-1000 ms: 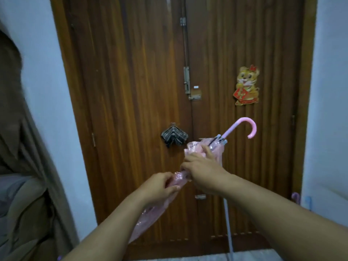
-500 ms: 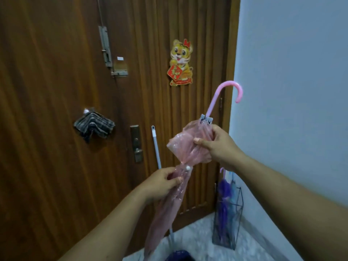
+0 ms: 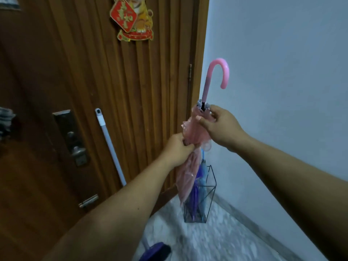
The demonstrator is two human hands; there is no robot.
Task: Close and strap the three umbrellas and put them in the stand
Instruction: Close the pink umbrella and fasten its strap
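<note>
I hold a closed pink see-through umbrella (image 3: 190, 172) nearly upright, its pink hooked handle (image 3: 219, 72) on top. My right hand (image 3: 219, 125) grips the bunched canopy just under the handle. My left hand (image 3: 178, 149) pinches the canopy at its middle. The umbrella's lower end hangs in front of a black wire stand (image 3: 211, 187) on the floor in the corner. A purple umbrella (image 3: 194, 200) and a blue umbrella (image 3: 203, 178) stand inside it.
A brown wooden door (image 3: 94, 91) fills the left, with a handle plate (image 3: 72, 136) and a tiger decoration (image 3: 133, 17). A white broom stick (image 3: 111, 146) leans on the door, its purple head (image 3: 156, 253) on the marble floor. A pale wall (image 3: 282, 91) closes the right.
The view swung right and down, bringing the stand closer. The pink umbrella has turned from slanted to nearly upright and sits over the stand. Both hands keep their hold on it.
</note>
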